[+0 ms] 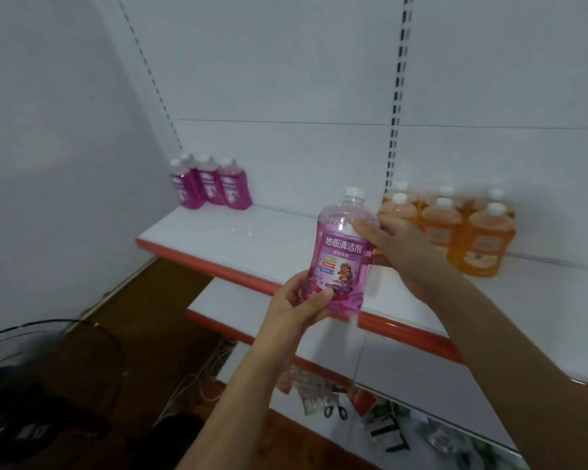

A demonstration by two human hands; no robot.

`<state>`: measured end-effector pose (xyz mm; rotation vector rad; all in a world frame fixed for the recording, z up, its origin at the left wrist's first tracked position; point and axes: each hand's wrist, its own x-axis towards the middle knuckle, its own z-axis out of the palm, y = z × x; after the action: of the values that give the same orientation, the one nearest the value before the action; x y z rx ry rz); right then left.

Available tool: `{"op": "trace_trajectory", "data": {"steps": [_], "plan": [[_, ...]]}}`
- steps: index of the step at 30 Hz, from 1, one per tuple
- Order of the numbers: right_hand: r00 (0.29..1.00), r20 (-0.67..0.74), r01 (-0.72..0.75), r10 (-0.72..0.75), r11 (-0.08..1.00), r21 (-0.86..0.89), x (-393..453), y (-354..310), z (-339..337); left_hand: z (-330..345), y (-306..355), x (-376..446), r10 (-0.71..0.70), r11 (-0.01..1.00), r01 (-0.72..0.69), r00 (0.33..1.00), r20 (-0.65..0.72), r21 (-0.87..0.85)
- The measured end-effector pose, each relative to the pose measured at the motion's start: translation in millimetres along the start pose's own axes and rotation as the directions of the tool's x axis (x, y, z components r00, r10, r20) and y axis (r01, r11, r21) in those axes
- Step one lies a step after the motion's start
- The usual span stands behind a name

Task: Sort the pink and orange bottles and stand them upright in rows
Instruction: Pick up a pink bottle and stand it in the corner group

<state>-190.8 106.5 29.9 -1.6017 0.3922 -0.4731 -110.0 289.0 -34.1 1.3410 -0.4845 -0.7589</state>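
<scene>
A pink bottle (pixel 342 252) with a white cap and a purple label is held upright in front of the white shelf (pixel 252 242). My left hand (pixel 299 301) grips its base from below. My right hand (pixel 392 244) holds its upper right side, thumb across the shoulder. Several pink bottles (pixel 211 181) stand upright in the shelf's back left corner. Several orange bottles (pixel 462 225) stand upright in rows on the right, partly hidden behind my right hand.
The shelf has an orange front edge (pixel 218 266), and lower shelves (pixel 387 368) step out beneath it. Small packets and scissors (pixel 336 410) lie on the lowest one. A black fan (pixel 41 368) and white cables (pixel 197 378) sit on the brown floor at left.
</scene>
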Motion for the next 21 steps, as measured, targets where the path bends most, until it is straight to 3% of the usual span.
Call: {"op": "trace_trajectory", "data": {"steps": [6, 13, 21], "plan": [[0.99, 0.137, -0.017, 0.022, 0.999, -0.036, 45.5, -3.2, 140.5, -138.1, 22.2, -17.7, 0.029, 0.999, -0.03, 0.992, -0.121, -0.014], [0.967, 0.252, -0.021, 0.049, 0.994, -0.11, 118.6, 4.6, 219.2, -229.6, 26.7, 22.9, 0.014, 1.0, -0.019, 0.977, -0.214, -0.019], [0.958, 0.264, -0.061, 0.114, 0.978, -0.199, 262.3, 35.2, 261.4, -318.3, 35.7, 149.9, -0.069, 0.995, 0.044, 0.947, -0.314, -0.087]]}}
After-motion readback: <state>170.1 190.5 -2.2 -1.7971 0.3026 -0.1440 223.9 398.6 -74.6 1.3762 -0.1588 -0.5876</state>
